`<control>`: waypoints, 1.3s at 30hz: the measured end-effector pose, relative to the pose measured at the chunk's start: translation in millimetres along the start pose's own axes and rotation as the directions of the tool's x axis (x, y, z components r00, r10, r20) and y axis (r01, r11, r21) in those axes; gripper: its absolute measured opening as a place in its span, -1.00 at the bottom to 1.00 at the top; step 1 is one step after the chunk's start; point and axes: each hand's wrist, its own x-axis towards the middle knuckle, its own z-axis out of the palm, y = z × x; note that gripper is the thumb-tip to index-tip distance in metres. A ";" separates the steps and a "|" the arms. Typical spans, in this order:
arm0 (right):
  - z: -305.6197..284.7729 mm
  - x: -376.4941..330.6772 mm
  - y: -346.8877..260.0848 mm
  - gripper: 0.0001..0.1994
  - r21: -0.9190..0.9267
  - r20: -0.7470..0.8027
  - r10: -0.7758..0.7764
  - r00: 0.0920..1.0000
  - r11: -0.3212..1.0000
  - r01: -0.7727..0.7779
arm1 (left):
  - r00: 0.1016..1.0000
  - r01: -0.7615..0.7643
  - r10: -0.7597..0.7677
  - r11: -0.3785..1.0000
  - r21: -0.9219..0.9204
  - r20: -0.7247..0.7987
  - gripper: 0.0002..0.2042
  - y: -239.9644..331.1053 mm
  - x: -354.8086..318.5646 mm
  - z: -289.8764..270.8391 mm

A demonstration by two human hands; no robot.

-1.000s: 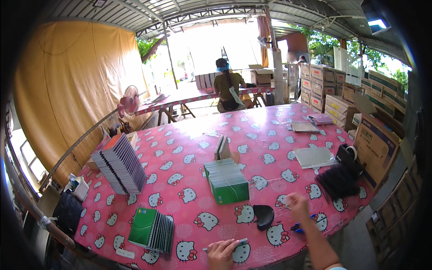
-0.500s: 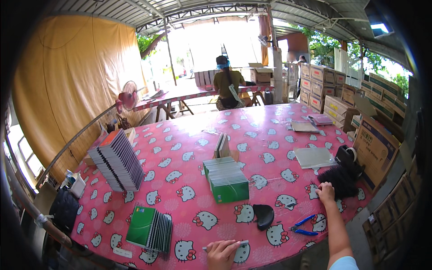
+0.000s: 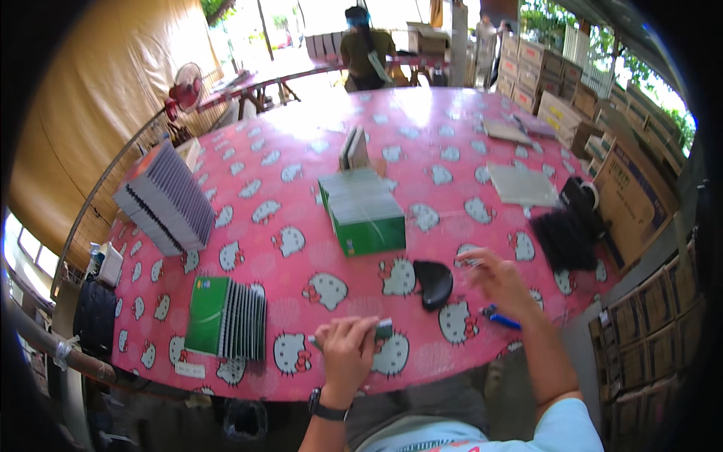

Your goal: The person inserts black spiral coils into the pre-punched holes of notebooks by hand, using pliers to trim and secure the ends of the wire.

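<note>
Near the front edge of the table, my left hand (image 3: 348, 345) is closed round a thin green notebook (image 3: 384, 329) seen almost edge-on. To its right, my right hand (image 3: 503, 285) is over the table with fingers bent as in a pinch. Anything between those fingers is too small and blurred to make out. Under the right wrist lie blue-handled cutting pliers (image 3: 503, 319), partly covered. Between the hands rests a black rounded object (image 3: 434, 285). A bundle of thin black strands, seemingly binding coils (image 3: 565, 237), lies beyond the right hand.
Green notebooks stand in a middle stack (image 3: 369, 226) and a left stack (image 3: 226, 316). A taller notebook pile (image 3: 166, 200) is farther left. Clear sheets (image 3: 522, 185) and a cardboard box (image 3: 629, 200) are at right. Another person (image 3: 365, 53) sits at a far table.
My right hand has left the black bundle and moved left, toward the middle. My left hand still holds the notebook, now showing more green. The view has tilted downward.
</note>
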 end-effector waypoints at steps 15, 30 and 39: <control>83.0 -0.2 -2.5 -0.88 0.124 0.281 -0.249 0.927 0.967 0.222 | 0.998 -0.054 0.052 0.997 0.046 0.040 -0.84 4.2 0.3 -0.5; 81.2 0.6 -6.2 -0.67 0.111 0.459 -0.147 0.876 0.988 0.107 | 0.997 -0.007 0.003 0.998 0.055 0.077 -0.82 11.6 -5.6 -4.2; 58.7 18.3 13.4 -0.56 -0.146 0.280 -0.213 0.936 0.954 0.261 | 0.969 -0.076 0.035 0.984 0.161 0.245 -0.81 18.7 -9.6 -2.1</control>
